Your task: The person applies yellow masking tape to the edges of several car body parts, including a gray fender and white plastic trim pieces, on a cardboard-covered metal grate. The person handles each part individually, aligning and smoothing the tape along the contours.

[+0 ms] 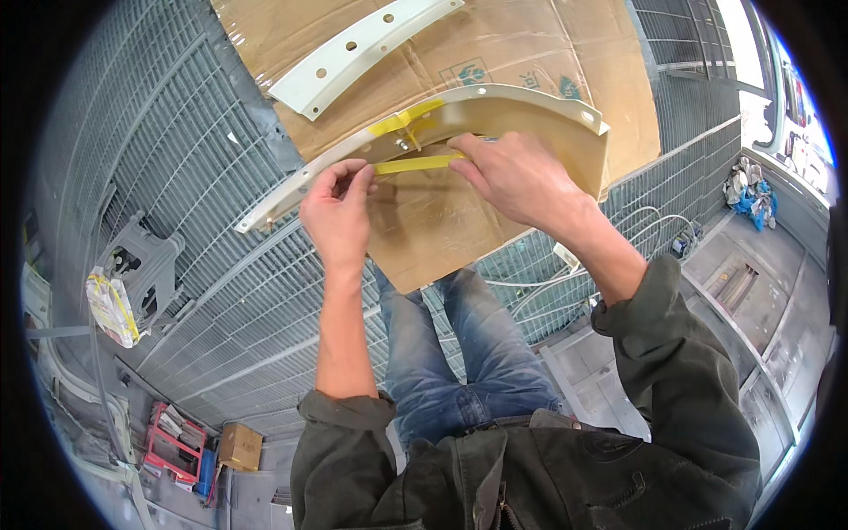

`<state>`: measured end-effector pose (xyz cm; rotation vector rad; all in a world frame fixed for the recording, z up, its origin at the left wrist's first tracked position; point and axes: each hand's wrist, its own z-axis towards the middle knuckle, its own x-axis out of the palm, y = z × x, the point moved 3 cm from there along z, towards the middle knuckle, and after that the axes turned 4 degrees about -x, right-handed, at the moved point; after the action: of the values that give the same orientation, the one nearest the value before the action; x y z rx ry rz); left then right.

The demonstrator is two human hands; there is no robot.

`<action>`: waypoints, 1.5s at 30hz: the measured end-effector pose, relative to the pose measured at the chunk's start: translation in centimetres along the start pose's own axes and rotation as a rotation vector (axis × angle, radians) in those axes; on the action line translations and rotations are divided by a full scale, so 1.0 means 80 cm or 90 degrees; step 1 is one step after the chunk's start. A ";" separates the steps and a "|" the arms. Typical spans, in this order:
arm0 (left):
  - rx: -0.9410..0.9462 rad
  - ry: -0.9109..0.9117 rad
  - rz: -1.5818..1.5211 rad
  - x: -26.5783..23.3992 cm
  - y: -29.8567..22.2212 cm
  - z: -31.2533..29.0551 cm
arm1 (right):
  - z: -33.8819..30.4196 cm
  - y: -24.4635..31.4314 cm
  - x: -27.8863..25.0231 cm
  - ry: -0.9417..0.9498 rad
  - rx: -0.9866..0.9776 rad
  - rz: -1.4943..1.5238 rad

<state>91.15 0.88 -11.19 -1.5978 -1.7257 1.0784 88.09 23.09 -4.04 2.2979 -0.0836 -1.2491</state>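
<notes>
A short strip of yellow tape (417, 164) is stretched level between my two hands. My left hand (337, 216) pinches its left end between thumb and fingertips. The other end sits between the thumb and fingers of my right hand (521, 179). Just beyond the strip lies a curved off-white panel (512, 99) with holes along its rim. Yellow tape (406, 117) is stuck across that rim, and a small metal stud (402, 144) shows beneath it. My left fingers are close to the panel's left arm; whether they touch it I cannot tell.
Cardboard (583, 57) lies under the panel on a metal grating (208, 132). Farther off rests a white curved strip with holes (353, 57). A grey plastic stool (146, 269) is at left, a red rack (174, 449) and a small box (240, 446) lower left. Pale hoses (548, 287) run at right.
</notes>
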 end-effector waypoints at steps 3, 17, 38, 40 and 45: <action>0.034 -0.068 0.051 0.009 -0.004 -0.003 | 0.013 0.006 -0.001 -0.023 0.024 -0.064; 0.061 -0.111 0.168 0.024 -0.008 -0.011 | 0.030 0.008 0.003 -0.109 0.048 -0.068; 0.017 -0.053 0.192 0.019 -0.029 -0.013 | 0.025 0.006 0.003 -0.119 0.049 -0.020; 0.033 -0.094 0.245 0.023 -0.029 -0.007 | 0.030 0.011 0.005 -0.104 0.074 -0.041; 0.094 -0.169 0.325 0.030 -0.012 0.007 | 0.042 0.015 0.012 -0.123 0.101 -0.075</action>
<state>89.85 3.14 -10.98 -1.9197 -1.3755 1.6853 86.15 20.40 -5.71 2.3373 -0.1203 -1.5737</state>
